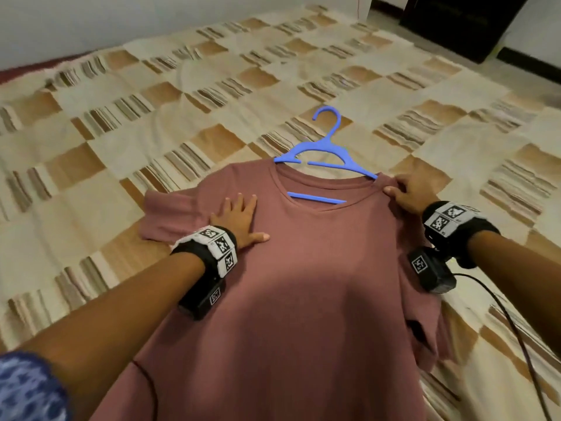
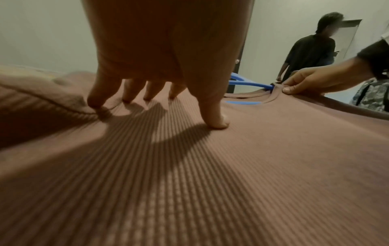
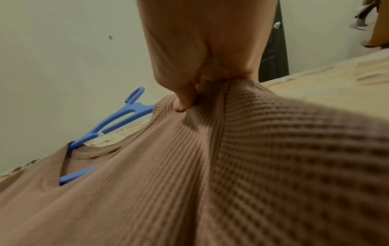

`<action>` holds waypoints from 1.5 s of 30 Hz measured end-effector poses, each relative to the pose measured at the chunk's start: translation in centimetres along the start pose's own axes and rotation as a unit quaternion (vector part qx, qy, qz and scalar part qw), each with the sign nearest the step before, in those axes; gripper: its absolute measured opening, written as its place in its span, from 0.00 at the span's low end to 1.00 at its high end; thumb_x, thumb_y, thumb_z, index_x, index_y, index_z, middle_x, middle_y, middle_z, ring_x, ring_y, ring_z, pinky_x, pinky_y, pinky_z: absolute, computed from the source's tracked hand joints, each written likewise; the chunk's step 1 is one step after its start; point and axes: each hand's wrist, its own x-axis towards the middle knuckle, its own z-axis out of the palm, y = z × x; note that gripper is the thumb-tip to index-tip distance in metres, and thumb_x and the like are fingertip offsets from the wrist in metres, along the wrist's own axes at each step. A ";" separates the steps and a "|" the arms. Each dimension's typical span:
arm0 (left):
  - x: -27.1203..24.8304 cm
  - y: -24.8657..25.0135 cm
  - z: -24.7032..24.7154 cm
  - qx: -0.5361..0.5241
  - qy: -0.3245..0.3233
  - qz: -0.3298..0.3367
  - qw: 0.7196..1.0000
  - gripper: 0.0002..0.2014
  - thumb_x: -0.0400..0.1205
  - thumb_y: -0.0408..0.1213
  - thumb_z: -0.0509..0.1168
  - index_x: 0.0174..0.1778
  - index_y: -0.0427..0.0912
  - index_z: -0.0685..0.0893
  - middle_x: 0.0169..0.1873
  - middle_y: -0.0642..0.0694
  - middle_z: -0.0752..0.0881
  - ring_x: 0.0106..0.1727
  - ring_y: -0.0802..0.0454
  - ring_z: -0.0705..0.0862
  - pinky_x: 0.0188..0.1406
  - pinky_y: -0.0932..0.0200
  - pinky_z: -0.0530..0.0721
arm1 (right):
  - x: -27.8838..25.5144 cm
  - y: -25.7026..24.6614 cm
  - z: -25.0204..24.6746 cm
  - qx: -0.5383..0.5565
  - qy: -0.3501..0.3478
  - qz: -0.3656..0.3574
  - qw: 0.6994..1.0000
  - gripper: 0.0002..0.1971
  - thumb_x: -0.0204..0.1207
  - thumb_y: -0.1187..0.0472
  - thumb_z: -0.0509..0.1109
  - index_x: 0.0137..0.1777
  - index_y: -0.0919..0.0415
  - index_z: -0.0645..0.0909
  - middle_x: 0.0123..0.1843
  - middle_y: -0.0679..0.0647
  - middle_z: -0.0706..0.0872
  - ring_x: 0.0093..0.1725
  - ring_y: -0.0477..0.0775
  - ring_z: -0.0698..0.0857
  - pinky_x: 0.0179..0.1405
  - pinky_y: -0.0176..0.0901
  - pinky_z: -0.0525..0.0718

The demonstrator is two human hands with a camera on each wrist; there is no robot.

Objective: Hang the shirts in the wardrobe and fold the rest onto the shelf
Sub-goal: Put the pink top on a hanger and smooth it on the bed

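A person readies a mauve ribbed shirt (image 1: 303, 268) for hanging, working on a bed (image 1: 121, 132) covered in a checked beige-and-brown spread; the shirt lies front-up along the near edge of the bed, its hem running off towards the wearer of the camera, so that the flat surface bears its weight while the hanger is fitted. A blue plastic hanger (image 1: 326, 147) sits partly inside the neckline, hook pointing towards the far side of the bed, its crossbar showing through the collar opening and its right arm just reaching the right shoulder seam. The left hand (image 1: 239, 218) lies flat on the chest of the shirt near the left sleeve, fingers (image 2: 214, 114) spread and straight, apparently pinning the cloth so it does not slide; the right hand (image 1: 408, 189) pinches the right shoulder fabric beside the collar between thumb and curled fingers (image 3: 183, 101), lifting it into a ridge, seemingly to draw it over the hanger's end. A second person (image 2: 309, 50) stands by a doorway beyond the bed.
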 end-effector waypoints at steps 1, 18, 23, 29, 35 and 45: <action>1.0 -0.2 0.1 -0.002 -0.014 -0.008 1.000 0.51 0.74 0.63 0.65 0.82 0.50 0.39 0.83 0.42 0.41 0.83 0.38 0.44 0.75 0.30 0.55 | 1.0 0.7 0.5 0.000 -0.002 0.006 1.000 0.08 0.78 0.65 0.68 0.40 0.69 0.78 0.34 0.61 0.74 0.40 0.60 0.73 0.38 0.45 0.63; 4.6 2.0 -0.9 0.061 -0.125 -0.089 0.986 0.58 0.70 0.61 0.72 0.82 0.47 0.36 0.81 0.36 0.36 0.81 0.31 0.39 0.70 0.21 0.56 | -9.2 8.5 1.0 0.108 0.005 0.214 0.971 0.12 0.79 0.57 0.68 0.54 0.66 0.82 0.51 0.64 0.87 0.49 0.60 0.83 0.46 0.42 0.74; 0.6 7.4 -0.7 0.070 -0.078 -0.073 0.992 0.39 0.84 0.35 0.58 0.82 0.46 0.38 0.82 0.39 0.40 0.81 0.32 0.41 0.73 0.24 0.53 | -14.1 7.1 3.0 0.133 -0.098 0.162 0.973 0.12 0.74 0.57 0.73 0.53 0.62 0.82 0.41 0.55 0.83 0.41 0.53 0.79 0.40 0.40 0.70; -2.9 18.9 2.8 0.110 -0.071 0.160 0.978 0.37 0.85 0.40 0.57 0.82 0.47 0.39 0.83 0.46 0.43 0.83 0.42 0.45 0.77 0.38 0.58 | -14.6 3.5 -0.2 0.529 -0.077 0.140 0.834 0.08 0.77 0.62 0.71 0.35 0.57 0.80 0.31 0.45 0.81 0.33 0.39 0.78 0.35 0.31 0.74; -3.1 21.5 5.0 0.153 -0.154 0.166 0.962 0.41 0.82 0.36 0.60 0.82 0.47 0.38 0.83 0.48 0.38 0.83 0.43 0.43 0.75 0.31 0.57 | -16.0 4.4 1.3 0.517 -0.111 0.238 0.814 0.21 0.79 0.71 0.66 0.67 0.58 0.65 0.54 0.59 0.79 0.43 0.44 0.80 0.35 0.28 0.80; -2.8 23.1 3.5 0.117 -0.136 0.146 0.973 0.38 0.84 0.53 0.56 0.83 0.46 0.41 0.83 0.46 0.48 0.83 0.42 0.50 0.75 0.31 0.58 | -19.2 17.1 -4.9 0.301 0.161 0.377 0.861 0.05 0.71 0.68 0.75 0.41 0.58 0.86 0.45 0.61 0.88 0.50 0.63 0.86 0.55 0.56 0.84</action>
